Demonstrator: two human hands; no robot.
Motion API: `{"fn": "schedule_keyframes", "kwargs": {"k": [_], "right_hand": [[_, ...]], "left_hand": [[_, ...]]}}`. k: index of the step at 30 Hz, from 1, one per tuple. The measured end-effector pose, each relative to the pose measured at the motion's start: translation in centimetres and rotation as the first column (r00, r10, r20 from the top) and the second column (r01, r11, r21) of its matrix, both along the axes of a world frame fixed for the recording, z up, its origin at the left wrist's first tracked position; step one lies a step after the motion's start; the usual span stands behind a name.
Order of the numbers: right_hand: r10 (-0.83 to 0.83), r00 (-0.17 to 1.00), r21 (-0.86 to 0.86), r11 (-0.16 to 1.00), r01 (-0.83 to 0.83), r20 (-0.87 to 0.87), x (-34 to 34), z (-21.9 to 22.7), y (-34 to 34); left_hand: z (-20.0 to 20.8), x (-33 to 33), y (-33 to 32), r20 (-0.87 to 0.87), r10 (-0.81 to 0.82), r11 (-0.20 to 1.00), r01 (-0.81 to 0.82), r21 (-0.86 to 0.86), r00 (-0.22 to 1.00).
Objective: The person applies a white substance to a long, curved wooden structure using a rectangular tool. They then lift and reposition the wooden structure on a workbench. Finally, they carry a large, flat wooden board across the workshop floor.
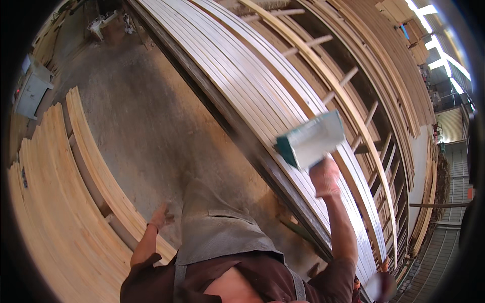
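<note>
My right hand (325, 177), in a pale pink glove, is closed round the handle of a dustpan-like scoop (316, 139). The scoop is green outside, with a white inner face, and is held over long pale strips of wood (242, 86) laid side by side. Whether it touches the strips I cannot tell. Beside my apron, my left hand (160, 217) hangs low with its fingers apart and nothing in it. The closest thing to it is a stack of bare boards (108, 187) on the left.
A dark beam (212, 101) edges the strips. Beyond them lie a wooden frame with crosspieces (348, 78) and more timber (399, 86). A grey machine or cabinet (34, 87) stands on the concrete floor (136, 91) at far left. Another person (381, 287) is at the lower right.
</note>
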State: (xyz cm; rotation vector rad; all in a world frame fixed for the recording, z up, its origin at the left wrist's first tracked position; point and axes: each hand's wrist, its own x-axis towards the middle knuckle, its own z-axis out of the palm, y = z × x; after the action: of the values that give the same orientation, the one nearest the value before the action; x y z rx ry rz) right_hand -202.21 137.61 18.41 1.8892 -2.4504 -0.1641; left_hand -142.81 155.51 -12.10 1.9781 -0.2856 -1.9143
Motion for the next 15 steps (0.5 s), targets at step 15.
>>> {"fn": "schedule_keyframes", "kwargs": {"k": [15], "right_hand": [[0.127, 0.916, -0.102, 0.99, -0.094, 0.382, 22.8, 6.2, -26.8]], "left_hand": [[5.6, 19.8, -26.8, 0.11, 0.08, 0.978, -0.056, -0.202, 0.991]]}}
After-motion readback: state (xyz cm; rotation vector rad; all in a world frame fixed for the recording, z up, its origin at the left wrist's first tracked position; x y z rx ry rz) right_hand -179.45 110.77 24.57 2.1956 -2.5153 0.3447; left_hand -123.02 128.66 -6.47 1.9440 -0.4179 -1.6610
